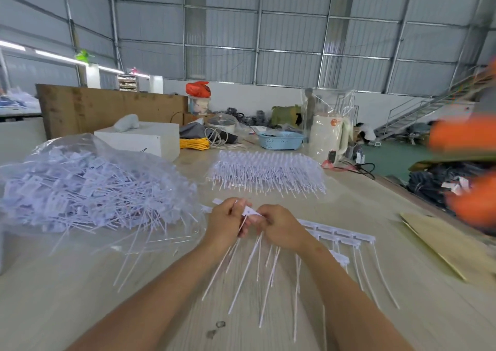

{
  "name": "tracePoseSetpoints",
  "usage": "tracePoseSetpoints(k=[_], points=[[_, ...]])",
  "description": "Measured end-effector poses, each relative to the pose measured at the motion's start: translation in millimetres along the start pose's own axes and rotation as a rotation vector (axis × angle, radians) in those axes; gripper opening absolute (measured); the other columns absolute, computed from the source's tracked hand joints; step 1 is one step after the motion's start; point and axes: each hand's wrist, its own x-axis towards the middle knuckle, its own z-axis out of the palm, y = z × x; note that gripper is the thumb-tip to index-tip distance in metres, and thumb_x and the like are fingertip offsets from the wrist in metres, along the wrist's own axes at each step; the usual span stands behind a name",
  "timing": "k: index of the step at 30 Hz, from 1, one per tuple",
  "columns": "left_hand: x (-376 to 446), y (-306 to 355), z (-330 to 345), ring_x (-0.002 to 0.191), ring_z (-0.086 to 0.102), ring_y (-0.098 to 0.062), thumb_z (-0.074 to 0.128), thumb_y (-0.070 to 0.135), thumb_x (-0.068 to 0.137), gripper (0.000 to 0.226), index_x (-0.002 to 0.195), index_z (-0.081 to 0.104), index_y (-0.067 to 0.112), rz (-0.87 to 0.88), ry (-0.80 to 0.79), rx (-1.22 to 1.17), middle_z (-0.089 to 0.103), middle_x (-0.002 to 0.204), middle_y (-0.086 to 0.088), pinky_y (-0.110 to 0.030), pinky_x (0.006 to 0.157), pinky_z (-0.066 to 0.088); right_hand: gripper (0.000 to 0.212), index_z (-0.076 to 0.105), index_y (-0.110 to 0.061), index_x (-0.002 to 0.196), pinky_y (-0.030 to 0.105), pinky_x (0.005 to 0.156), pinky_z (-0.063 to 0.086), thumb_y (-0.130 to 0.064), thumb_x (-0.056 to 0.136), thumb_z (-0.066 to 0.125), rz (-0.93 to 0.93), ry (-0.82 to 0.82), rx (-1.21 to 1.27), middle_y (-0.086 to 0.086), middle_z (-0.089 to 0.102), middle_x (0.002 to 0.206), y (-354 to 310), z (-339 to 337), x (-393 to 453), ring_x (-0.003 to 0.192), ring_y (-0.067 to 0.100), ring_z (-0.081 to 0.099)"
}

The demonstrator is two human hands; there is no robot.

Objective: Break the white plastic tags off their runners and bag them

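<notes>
My left hand (226, 220) and my right hand (279, 228) meet over the middle of the table, both gripping a strip of white plastic tags (251, 213) whose long thin tails (249, 270) hang toward me. The runner with its attached tags (338, 234) runs out to the right of my right hand, lying on the table. On the left sits a clear plastic bag (88, 187) heaped with loose white tags. A stack of unbroken tag strips (268, 172) lies farther back on the table.
A white box (145, 138) stands behind the bag, with yellow cord (194, 144) and a blue basket (280, 140) beyond. A cardboard sheet (451, 246) lies at the right edge. Blurred orange shapes (467, 135) fill the far right. The wooden table (80, 283) stretches toward me.
</notes>
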Motion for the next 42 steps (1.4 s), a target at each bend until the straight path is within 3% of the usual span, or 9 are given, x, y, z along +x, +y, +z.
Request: tracePoseSetpoints(k=[6,10,14,21,28,31,34,39,42], points=[[4.0,-8.1,1.2,0.032,0.035,-0.004,0.058,0.023,0.094,0.030,0.070,0.053,0.005,-0.098,-0.052,-0.026,0.042,0.037,0.008,-0.017,0.037,0.029,0.025,0.060,0.003,0.078,0.028,0.062,0.033,-0.016,0.093,0.055,-0.047,-0.034,0.030,0.006,0.049,0.067,-5.4,-3.5,-4.5,0.068,0.020,0.044],[5.6,4.1,-5.3,0.030,0.033,-0.002,0.059,0.014,0.093,0.031,0.065,0.047,0.008,-0.153,-0.162,-0.049,0.040,0.035,0.008,-0.013,0.034,0.028,0.024,0.064,0.010,0.091,0.038,0.074,0.045,-0.013,0.091,0.058,-0.057,-0.090,0.072,0.028,0.062,0.089,-6.7,-12.4,-7.8,0.079,0.035,0.056],[3.5,19.1,-19.4,0.032,0.028,-0.005,0.058,0.018,0.094,0.027,0.070,0.048,0.012,-0.280,-0.413,0.011,0.037,0.039,0.008,-0.012,0.034,0.020,0.014,0.066,-0.007,0.074,0.027,0.074,0.041,-0.008,0.088,0.063,-0.068,-0.219,0.082,0.002,0.056,0.069,-8.8,-28.4,-11.4,0.069,0.012,0.051],[4.5,27.4,-39.0,0.026,0.020,-0.001,0.057,0.024,0.088,0.036,0.052,0.053,0.020,-0.403,-0.715,-0.349,0.026,0.036,0.009,-0.007,0.031,0.015,0.032,0.059,-0.023,0.064,0.011,0.055,0.033,-0.005,0.091,0.058,-0.052,-0.291,0.173,-0.016,0.051,0.046,-13.5,-58.6,-20.9,0.047,-0.005,0.044],[4.3,5.7,-7.9,0.038,0.039,-0.009,0.040,0.038,0.098,0.034,0.083,0.058,0.013,-0.296,-0.325,-0.349,0.048,0.048,0.000,-0.018,0.039,0.028,0.033,0.048,-0.017,0.060,0.022,0.059,0.030,-0.011,0.090,0.060,-0.126,0.071,0.192,-0.005,0.040,0.061,-27.0,-31.4,-10.0,0.059,0.008,0.037],[0.2,7.0,2.7,0.040,0.044,-0.013,0.029,0.066,0.087,0.066,0.075,0.070,0.016,-0.287,-0.344,-0.430,0.053,0.053,-0.006,-0.019,0.039,0.032,0.014,0.061,-0.007,0.077,0.017,0.065,0.033,-0.015,0.088,0.061,-0.171,0.156,0.120,0.003,0.045,0.082,-31.4,-12.4,-4.1,0.071,0.008,0.044],[1.7,11.2,0.6,0.046,0.046,-0.016,0.028,0.072,0.079,0.073,0.080,0.067,0.010,-0.278,-0.394,-0.536,0.053,0.060,-0.008,-0.023,0.040,0.035,0.016,0.065,-0.004,0.094,0.011,0.071,0.034,-0.018,0.087,0.064,-0.149,0.206,0.083,0.004,0.039,0.097,-26.1,-6.1,-2.5,0.079,0.010,0.046],[-3.4,10.7,-2.3,0.041,0.045,-0.013,0.042,0.035,0.098,0.033,0.092,0.056,0.006,-0.301,-0.336,-0.433,0.051,0.053,-0.003,-0.020,0.038,0.035,0.023,0.063,-0.001,0.096,0.005,0.071,0.035,-0.010,0.076,0.072,-0.152,0.150,0.068,0.005,0.041,0.100,-19.3,0.4,-3.1,0.089,0.014,0.046],[-1.0,12.2,-3.3,0.036,0.042,-0.012,0.038,0.016,0.102,0.024,0.088,0.054,0.004,-0.280,-0.185,-0.445,0.049,0.050,-0.005,-0.018,0.035,0.033,0.043,0.060,-0.013,0.107,0.017,0.080,0.039,-0.031,0.072,0.078,-0.095,0.168,0.068,0.000,0.046,0.105,-14.1,-2.9,-1.7,0.096,0.009,0.047]])
